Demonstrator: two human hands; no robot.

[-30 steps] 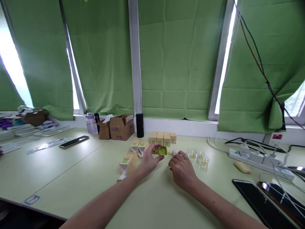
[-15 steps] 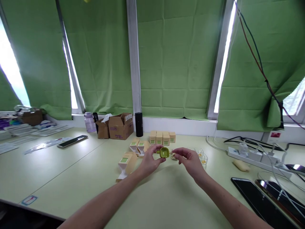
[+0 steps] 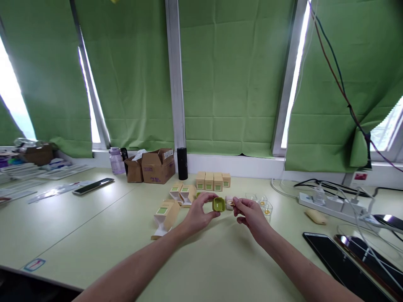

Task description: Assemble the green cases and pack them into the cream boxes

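My left hand (image 3: 200, 214) grips a small green square cup (image 3: 218, 204) between thumb and fingers, its open side turned toward me. Just right of the cup, my right hand (image 3: 250, 212) pinches a tiny pale beige piece whose kind I cannot make out. Behind those fingertips sits a small whitish round object (image 3: 228, 202), partly hidden. Several clear little containers (image 3: 267, 208) with yellow centres stand beyond my right hand. To the left of my left hand lies an opened kraft box (image 3: 166, 214) with a green label.
Several closed kraft boxes (image 3: 209, 181) line up behind my hands, with a black cylinder (image 3: 181, 163) and a brown carton (image 3: 158, 166) further left. On the right are a power strip (image 3: 333, 206) with cables and a dark phone (image 3: 329, 256). Another phone (image 3: 93, 186) lies far left.
My right hand has drawn slightly right, away from the green cup, still pinching the tiny piece. The whitish round object shows more clearly now. The view has shifted slightly.
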